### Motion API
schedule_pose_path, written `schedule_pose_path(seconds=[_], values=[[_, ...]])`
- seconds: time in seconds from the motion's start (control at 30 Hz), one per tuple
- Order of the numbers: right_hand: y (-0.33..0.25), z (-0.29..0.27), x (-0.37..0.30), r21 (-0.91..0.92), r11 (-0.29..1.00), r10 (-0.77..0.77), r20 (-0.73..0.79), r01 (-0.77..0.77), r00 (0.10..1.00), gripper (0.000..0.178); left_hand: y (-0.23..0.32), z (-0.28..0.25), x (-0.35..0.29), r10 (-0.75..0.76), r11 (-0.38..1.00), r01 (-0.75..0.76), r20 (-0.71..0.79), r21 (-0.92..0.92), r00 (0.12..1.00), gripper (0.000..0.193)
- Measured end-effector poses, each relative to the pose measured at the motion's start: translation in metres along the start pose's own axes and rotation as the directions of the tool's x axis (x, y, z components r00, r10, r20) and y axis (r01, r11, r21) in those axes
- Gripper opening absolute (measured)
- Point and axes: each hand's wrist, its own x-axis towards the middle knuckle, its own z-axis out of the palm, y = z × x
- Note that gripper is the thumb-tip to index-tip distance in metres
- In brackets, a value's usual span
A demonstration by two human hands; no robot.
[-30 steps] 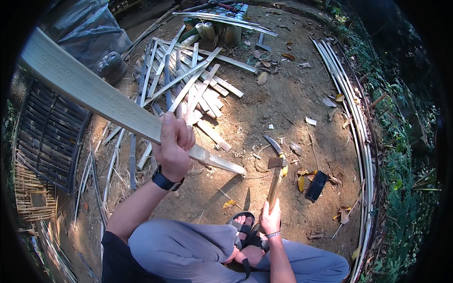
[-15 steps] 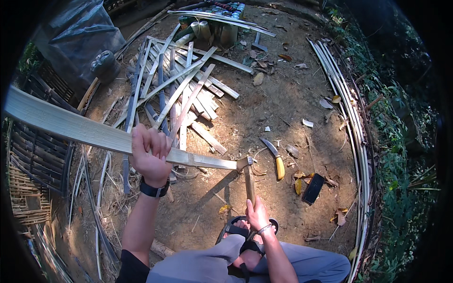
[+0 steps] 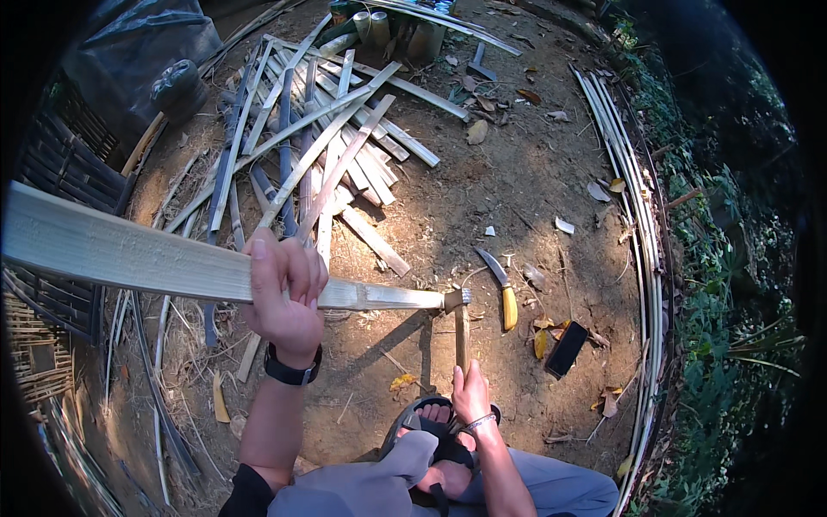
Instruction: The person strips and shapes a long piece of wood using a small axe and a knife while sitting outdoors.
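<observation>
My left hand (image 3: 289,289) is wrapped round a long, pale bamboo slat (image 3: 172,258), which slants up toward the left edge and comes close to the camera. The slat's narrow end (image 3: 413,298) meets the head of a wooden-handled hammer (image 3: 457,299); whether the two are joined or only touching I cannot tell. Below that, my right hand (image 3: 471,398) grips the hammer's handle (image 3: 463,339) low down, just above my sandalled foot. A curved knife with a yellow handle (image 3: 509,308) lies on the dirt to the right of the hammer.
A black phone (image 3: 567,349) lies on the ground among dry leaves. Ahead is a crossed heap of bamboo slats (image 3: 345,146), with another hammer (image 3: 481,65) beyond it. Long thin poles (image 3: 633,198) run along the right, beside green plants. Woven bamboo panels (image 3: 43,336) stand at left.
My left hand has come slightly nearer and right, and the slat's raised end looks larger and lower. The hammer has turned a little more upright, with my right hand still on it.
</observation>
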Motion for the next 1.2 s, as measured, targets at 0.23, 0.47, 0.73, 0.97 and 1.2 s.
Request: schedule_pose_path(seconds=[0.23, 0.47, 0.73, 0.97, 1.2], values=[[-0.007, 0.001, 0.012, -0.038, 0.998, -0.042, -0.01, 0.041, 0.999, 0.028, -0.009, 0.026, 0.016, -0.027, 0.999, 0.029, 0.065, -0.019, 0.998, 0.033], [-0.014, -0.01, 0.014, -0.044, 0.998, -0.051, 0.016, 0.052, 0.999, 0.034, -0.015, 0.042, 0.023, -0.019, 1.0, 0.018, 0.084, 0.009, 0.996, 0.031], [-0.087, -0.089, -0.011, 0.241, 0.913, -0.232, -0.359, 0.33, 0.904, 0.024, -0.011, 0.045, 0.024, -0.085, 0.989, 0.083, 0.016, 0.125, 0.996, 0.04], [-0.007, 0.007, 0.018, -0.046, 0.998, -0.034, -0.029, 0.033, 0.999, 0.031, -0.014, 0.066, 0.029, -0.04, 0.993, 0.028, 0.106, 0.115, 0.994, 0.038], [-0.068, -0.065, -0.005, 0.142, 0.949, -0.24, -0.254, 0.282, 0.937, 0.026, -0.013, 0.046, 0.026, -0.072, 0.989, 0.067, 0.031, 0.129, 0.997, 0.04]])
